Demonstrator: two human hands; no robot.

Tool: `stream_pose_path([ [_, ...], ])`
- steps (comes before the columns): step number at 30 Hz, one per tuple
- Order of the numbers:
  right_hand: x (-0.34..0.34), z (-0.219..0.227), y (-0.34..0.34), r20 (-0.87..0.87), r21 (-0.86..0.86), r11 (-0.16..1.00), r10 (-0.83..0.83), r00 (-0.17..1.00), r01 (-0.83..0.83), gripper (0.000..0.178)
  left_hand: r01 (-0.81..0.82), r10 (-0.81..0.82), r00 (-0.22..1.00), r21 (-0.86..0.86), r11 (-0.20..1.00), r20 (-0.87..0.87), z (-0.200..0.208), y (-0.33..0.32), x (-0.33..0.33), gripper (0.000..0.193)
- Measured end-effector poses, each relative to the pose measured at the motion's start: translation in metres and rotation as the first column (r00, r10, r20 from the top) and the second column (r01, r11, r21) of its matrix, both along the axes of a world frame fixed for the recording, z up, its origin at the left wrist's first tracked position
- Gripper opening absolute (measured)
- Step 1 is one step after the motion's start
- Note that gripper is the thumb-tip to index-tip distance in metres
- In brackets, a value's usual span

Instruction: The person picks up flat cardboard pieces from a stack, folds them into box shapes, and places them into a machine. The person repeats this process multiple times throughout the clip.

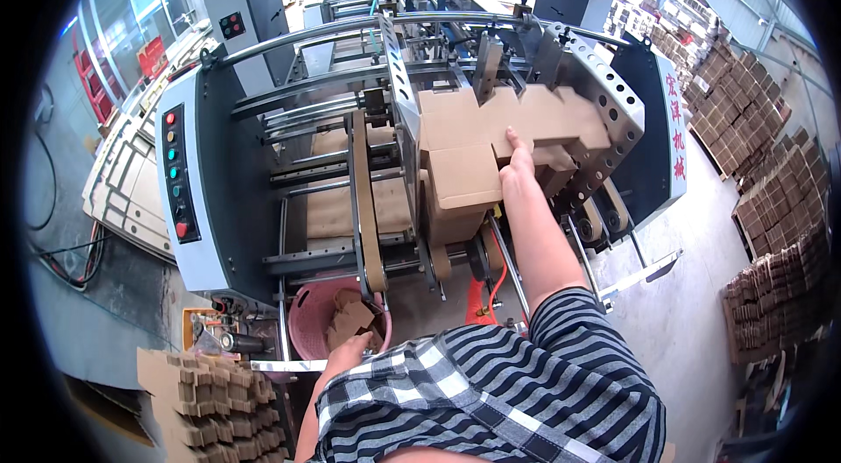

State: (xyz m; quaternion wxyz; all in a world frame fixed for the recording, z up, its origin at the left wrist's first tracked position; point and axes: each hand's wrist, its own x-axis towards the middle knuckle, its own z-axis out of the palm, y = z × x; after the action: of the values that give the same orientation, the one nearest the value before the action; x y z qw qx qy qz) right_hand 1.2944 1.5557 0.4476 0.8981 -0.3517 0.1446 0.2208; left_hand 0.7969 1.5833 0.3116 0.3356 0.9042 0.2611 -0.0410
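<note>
Cardboard point(464, 172) under right hand point(519, 156)
Left hand point(350, 353) near pink basket point(307, 327); whether either hand's fingers grip, I can't tell

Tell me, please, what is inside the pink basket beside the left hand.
Brown cardboard pieces lie inside the pink basket. They and the left hand cover part of its inside, so what lies beneath cannot be seen.
</note>
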Motion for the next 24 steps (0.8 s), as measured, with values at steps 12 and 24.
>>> stream_pose_path([
  [12, 0.018, -0.028, -0.012, -0.123, -0.438, 0.728, 0.533, 0.837, -0.528, 0.059, -0.028, 0.022, 0.999, -0.148, 0.989, -0.037, 0.011, 0.0, -0.001, 0.051],
  [24, 0.023, -0.021, -0.016, -0.256, -0.654, 0.562, 0.465, 0.848, -0.506, 0.038, -0.062, 0.053, 0.997, -0.147, 0.987, -0.063, 0.014, -0.007, 0.006, 0.049],
])
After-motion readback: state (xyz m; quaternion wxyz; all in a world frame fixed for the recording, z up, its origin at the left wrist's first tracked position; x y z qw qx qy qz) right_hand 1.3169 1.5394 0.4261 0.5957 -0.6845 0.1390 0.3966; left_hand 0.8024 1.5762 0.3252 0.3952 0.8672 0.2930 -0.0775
